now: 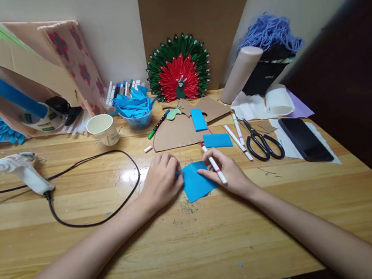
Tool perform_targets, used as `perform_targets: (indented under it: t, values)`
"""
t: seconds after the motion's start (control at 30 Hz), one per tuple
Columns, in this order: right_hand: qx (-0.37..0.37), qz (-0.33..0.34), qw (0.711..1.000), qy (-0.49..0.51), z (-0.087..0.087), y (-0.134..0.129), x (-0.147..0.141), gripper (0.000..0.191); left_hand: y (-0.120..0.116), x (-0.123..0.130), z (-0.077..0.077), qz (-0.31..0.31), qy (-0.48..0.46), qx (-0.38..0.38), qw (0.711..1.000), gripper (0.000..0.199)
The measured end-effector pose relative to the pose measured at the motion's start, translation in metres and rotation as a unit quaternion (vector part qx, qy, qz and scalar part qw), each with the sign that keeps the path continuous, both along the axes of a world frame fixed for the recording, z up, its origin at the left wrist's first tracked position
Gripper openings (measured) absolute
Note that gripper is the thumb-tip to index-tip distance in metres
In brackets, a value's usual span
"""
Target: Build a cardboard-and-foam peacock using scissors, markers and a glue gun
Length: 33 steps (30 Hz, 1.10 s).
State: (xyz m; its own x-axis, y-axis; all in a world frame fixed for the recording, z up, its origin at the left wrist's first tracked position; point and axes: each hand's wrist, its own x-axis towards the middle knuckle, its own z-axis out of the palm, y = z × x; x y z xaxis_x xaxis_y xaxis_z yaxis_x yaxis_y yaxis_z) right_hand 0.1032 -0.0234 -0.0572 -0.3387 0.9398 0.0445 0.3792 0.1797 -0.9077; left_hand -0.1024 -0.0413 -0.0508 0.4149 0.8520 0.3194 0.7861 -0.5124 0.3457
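Observation:
A square of blue paper (198, 186) lies on the wooden table between my hands. At its left edge my left hand (163, 176) is closed, fingers curled on the paper's side. My right hand (229, 172) grips a white marker (216, 167) with a dark red tip, uncapped and pointing away from me. The right thumb also rests on the paper. Just beyond are a folded blue piece (217, 141) and a smaller blue rectangle (199, 119), which lies on a cardboard half-round (174, 134). A white marker cap (148, 149) sits left of the cardboard.
Black-handled scissors (263, 143) and a phone (304, 138) lie at right. A glue gun (29, 173) with a looping black cable occupies the left. Behind stand a paper cup (103, 130), a bowl (138, 119) of blue pieces and a red-green peacock-like craft (179, 71).

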Motion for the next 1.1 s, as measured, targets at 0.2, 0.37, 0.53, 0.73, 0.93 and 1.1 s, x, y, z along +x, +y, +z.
perform_targets:
  t: [0.2,0.37,0.53,0.73,0.93,1.1]
  values:
    - [0.023,-0.026,0.999,0.004,-0.007,0.008,-0.004,0.028,-0.009,0.008,0.002,-0.196,0.032,-0.019,0.980,0.026]
    - [0.094,-0.080,0.992,0.014,0.004,0.000,0.009,0.020,-0.006,0.006,0.002,-0.177,0.048,-0.061,0.981,0.033]
    - [-0.016,0.002,0.985,0.173,0.008,-0.014,0.024,0.037,-0.002,0.003,0.002,-0.152,0.071,-0.067,0.984,0.038]
    - [-0.097,0.026,0.988,0.119,0.002,-0.018,0.016,0.014,-0.009,0.008,-0.005,-0.067,0.114,-0.045,0.990,0.044]
    - [-0.065,0.034,0.997,0.033,-0.001,-0.014,0.008,0.006,-0.008,0.007,-0.008,-0.040,0.087,-0.082,0.992,0.043]
    - [-0.033,0.022,0.999,0.012,-0.005,-0.006,0.002,0.004,-0.006,0.006,-0.007,-0.051,0.076,-0.100,0.991,0.045]
